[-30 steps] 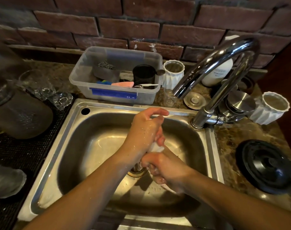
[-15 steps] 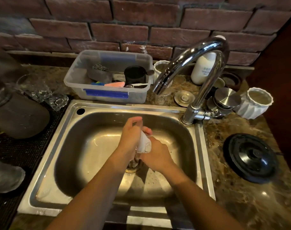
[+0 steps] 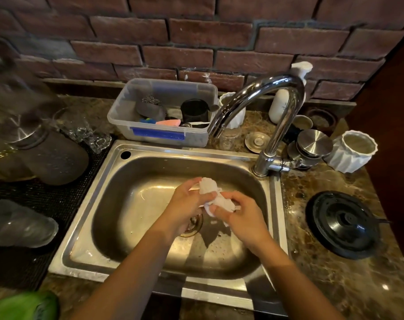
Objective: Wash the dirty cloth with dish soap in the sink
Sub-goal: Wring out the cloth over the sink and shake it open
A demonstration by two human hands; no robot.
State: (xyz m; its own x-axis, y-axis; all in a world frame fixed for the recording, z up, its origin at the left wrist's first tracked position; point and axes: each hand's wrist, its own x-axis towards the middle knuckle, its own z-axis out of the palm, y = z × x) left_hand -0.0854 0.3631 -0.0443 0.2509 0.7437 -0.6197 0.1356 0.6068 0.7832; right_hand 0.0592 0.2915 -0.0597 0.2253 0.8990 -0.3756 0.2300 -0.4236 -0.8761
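Observation:
A small, wet white cloth [image 3: 213, 196] is bunched up between both hands above the middle of the steel sink [image 3: 136, 155]. My left hand [image 3: 187, 205] grips its upper left part, fingers curled round it. My right hand [image 3: 241, 214] grips its lower right part, thumb pressed on the fabric. Both hands hover over the drain [image 3: 194, 226]. A white pump bottle [image 3: 282, 100] stands behind the chrome tap [image 3: 279, 125]; no water runs from the spout.
A clear plastic tub [image 3: 161, 135] with sponges and a black cup sits behind the sink. Glassware lies on a dark mat [image 3: 23, 218] at left. White ribbed cups [image 3: 353, 151], metal lids and a black round lid [image 3: 344, 224] occupy the right counter. A green object [image 3: 25, 307] shows bottom left.
The hands have separated sideways, so more of the cloth shows between them. They moved from a stacked wringing grip to side by side. The camera tilted, bringing the whole sink into view.

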